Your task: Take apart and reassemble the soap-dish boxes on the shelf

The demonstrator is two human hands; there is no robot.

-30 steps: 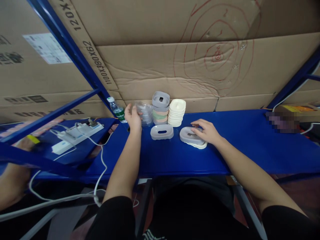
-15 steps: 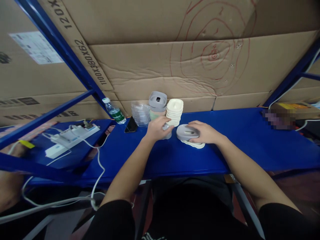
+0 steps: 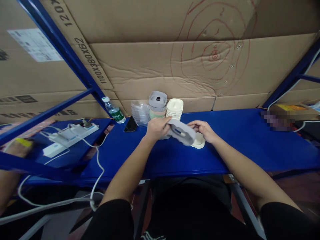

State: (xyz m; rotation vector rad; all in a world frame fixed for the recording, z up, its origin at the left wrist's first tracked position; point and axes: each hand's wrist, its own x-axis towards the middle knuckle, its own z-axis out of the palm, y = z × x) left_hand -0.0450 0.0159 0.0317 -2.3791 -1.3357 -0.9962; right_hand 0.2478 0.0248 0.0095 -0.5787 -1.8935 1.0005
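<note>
A grey oval ring-like lid (image 3: 183, 133), tilted and slightly blurred, is pinched at its left end by my left hand (image 3: 157, 128). My right hand (image 3: 202, 129) is beside the lid's right end with its fingers curled; whether they touch anything is unclear. Below that hand a cream lid (image 3: 199, 141) lies on the blue table. Behind my left hand stand a stack of cream lids (image 3: 175, 106) and a stack with grey lids on top (image 3: 158, 100). Part of a grey piece shows under my left hand.
Clear plastic containers (image 3: 140, 114), a black phone (image 3: 130, 124) and a water bottle (image 3: 115, 111) stand or lie at the back left of the blue table (image 3: 240, 140). Further left are a white power strip (image 3: 70, 138), cables and another person's hand. A box (image 3: 292, 111) is at the far right.
The grey lid has been lifted and tilted, and is now in my left hand. My right hand has let go of it, uncovering more of the cream lid.
</note>
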